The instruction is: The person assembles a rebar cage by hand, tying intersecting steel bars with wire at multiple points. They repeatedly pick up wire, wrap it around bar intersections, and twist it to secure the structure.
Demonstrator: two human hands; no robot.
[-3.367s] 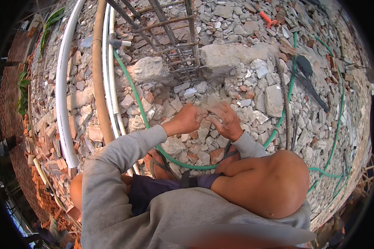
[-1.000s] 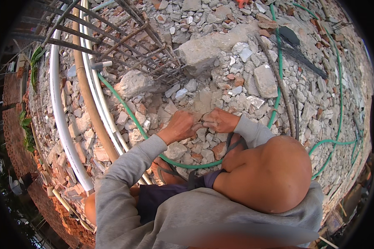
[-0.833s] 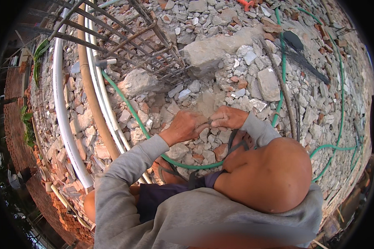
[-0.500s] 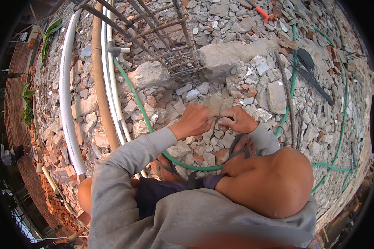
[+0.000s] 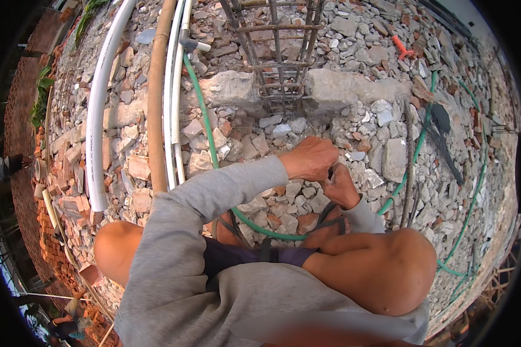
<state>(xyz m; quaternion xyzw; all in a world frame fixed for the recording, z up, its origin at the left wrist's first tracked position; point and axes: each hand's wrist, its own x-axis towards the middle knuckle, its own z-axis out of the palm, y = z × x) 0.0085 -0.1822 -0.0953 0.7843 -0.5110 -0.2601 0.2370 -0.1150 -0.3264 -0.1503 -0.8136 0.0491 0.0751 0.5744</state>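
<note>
My left hand [image 5: 314, 159] is closed, its knuckles upward, over the rubble in front of my feet. Just below and right of it, my right hand [image 5: 340, 186] is also closed, with its fingers bent up against the left hand. A small dark piece [image 5: 331, 172] shows between the two hands. What it is I cannot make out, as the fingers cover most of it. Beyond the hands a rusty rebar cage [image 5: 279, 58] rises from a gap between broken concrete blocks [image 5: 353, 87].
A green hose [image 5: 260, 230] curves past my sandalled feet. On the left lie a thick white pipe [image 5: 98, 127], a bamboo pole [image 5: 155, 110] and thin white pipes [image 5: 171, 98]. An orange-red tool-like piece [image 5: 402, 47] lies at the far right, and a dark torn sheet [image 5: 443, 139] nearer.
The view has shifted. My left hand has moved right and over, and the right hand has turned to sit lower against it. Both stay closed and together.
</note>
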